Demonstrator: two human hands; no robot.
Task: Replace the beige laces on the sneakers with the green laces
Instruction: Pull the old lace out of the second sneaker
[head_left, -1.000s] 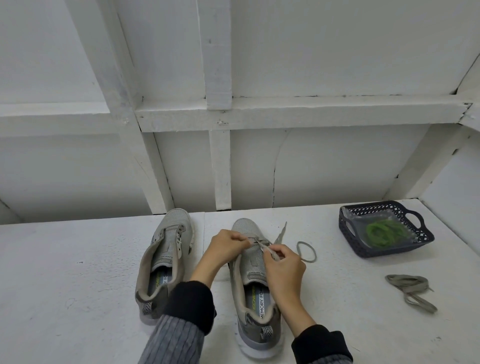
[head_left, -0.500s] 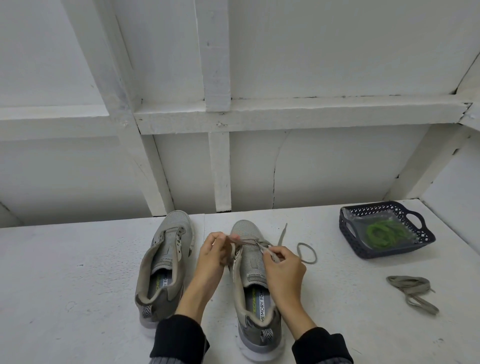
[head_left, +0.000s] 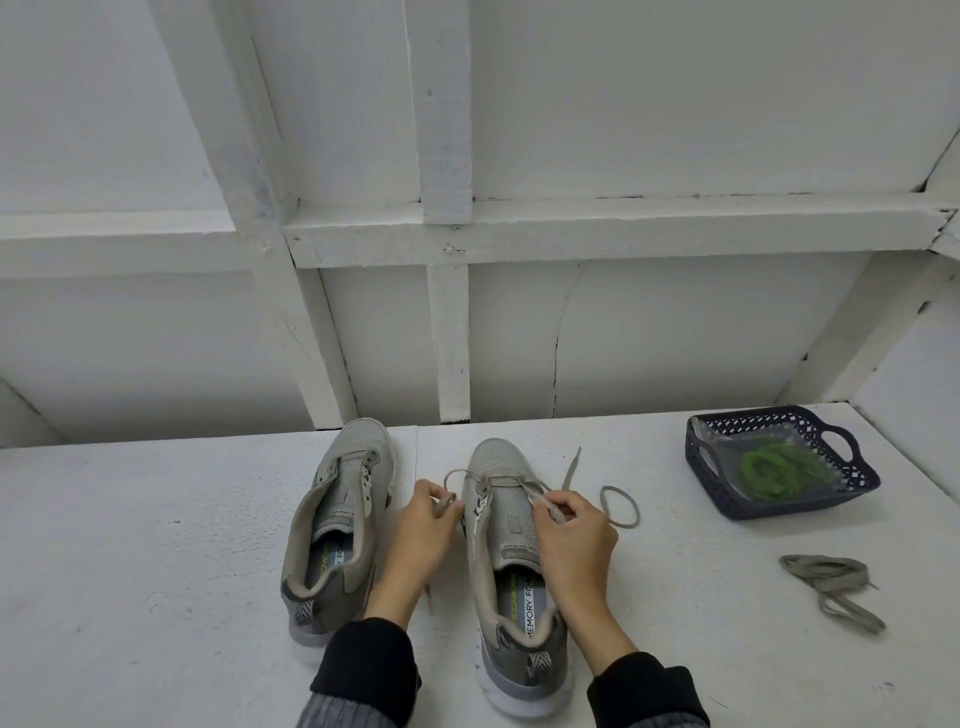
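Two grey sneakers stand side by side, toes pointing away from me. The left sneaker (head_left: 340, 525) has no lace in its eyelets. The right sneaker (head_left: 511, 551) still carries a beige lace (head_left: 621, 506) in its front eyelets, with loose ends trailing to the right. My left hand (head_left: 423, 525) pinches one strand of that lace to the left of the shoe. My right hand (head_left: 571, 540) pinches the other strand over the tongue. Green laces (head_left: 776, 467) lie coiled in a dark basket (head_left: 727, 499).
A removed beige lace (head_left: 831, 584) lies bundled on the white table at the right, in front of the basket. A white panelled wall with beams rises just behind the shoes. A white side wall closes off the right edge.
My left hand has pulled its strand out leftward, away from the right sneaker, drawing a loop of lace across the toe. My right hand stays over the tongue.
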